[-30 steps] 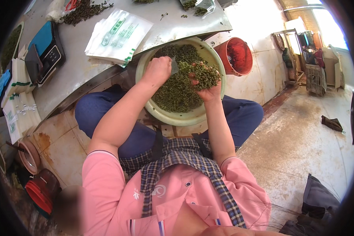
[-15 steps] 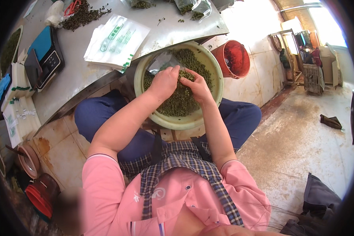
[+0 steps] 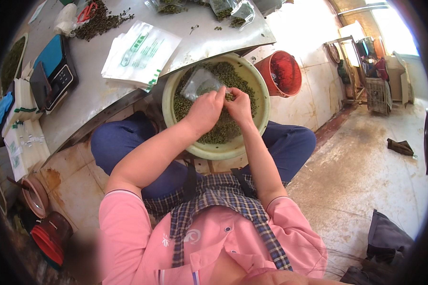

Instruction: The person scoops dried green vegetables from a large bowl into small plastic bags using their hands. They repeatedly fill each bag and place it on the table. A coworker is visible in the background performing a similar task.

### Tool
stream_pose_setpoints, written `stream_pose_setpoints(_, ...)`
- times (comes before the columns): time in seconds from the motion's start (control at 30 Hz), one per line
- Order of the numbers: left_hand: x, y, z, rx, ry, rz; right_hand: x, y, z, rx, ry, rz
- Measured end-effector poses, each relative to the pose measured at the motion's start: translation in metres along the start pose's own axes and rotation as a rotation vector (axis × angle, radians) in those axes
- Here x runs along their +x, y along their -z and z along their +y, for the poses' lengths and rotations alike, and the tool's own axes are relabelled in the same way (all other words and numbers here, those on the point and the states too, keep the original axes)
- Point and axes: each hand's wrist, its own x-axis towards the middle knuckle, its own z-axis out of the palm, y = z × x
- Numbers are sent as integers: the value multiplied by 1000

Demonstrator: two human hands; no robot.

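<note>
A wide pale-green basin (image 3: 168,107) sits between my knees, holding a heap of small round green berries (image 3: 216,136) that look like green peppercorns. Over the heap, my left hand (image 3: 205,112) is closed on the mouth of a clear plastic bag (image 3: 198,84). The bag's body lies toward the far left of the basin, and some green shows through it. My right hand (image 3: 239,107) meets the left at the bag's mouth, its thumb and fingers pinched there. A few green berries show between the two hands. The fingertips partly hide the bag's opening.
Left of the basin, a metal table (image 3: 92,97) bears a stack of printed plastic bags (image 3: 140,52), a scale (image 3: 57,71), red scissors (image 3: 87,12) and filled clear bags (image 3: 230,12). A red bucket (image 3: 297,85) stands right of the basin. Bundled bags (image 3: 26,145) are at far left.
Both hands have shifted slightly right and nearer, coming together at the bag's mouth. The right fingers, earlier spread around some berries, are now pinched. More of the bag shows.
</note>
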Motion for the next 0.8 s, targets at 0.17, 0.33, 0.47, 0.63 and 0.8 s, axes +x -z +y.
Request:
stream_pose_setpoints(0.17, 0, 0, 1, -39, 61, 26, 4, 6, 1, -135, -38, -11)
stream_pose_setpoints(0.33, 9, 8, -7, -144, 122, 78, -1, 28, -15, 242, -151, -247)
stream_pose_setpoints(0.47, -3, 1, 11, 25, -65, -1, 2, -1, -14, -276, 5, 125)
stream_pose_setpoints(0.63, 10, 12, -20, -242, 231, 216, -7, 37, -54, 431, -255, -421)
stream_pose_setpoints(0.8, 9, 16, -4, -394, 6, -4, 14, 14, -15, -251, 36, -167)
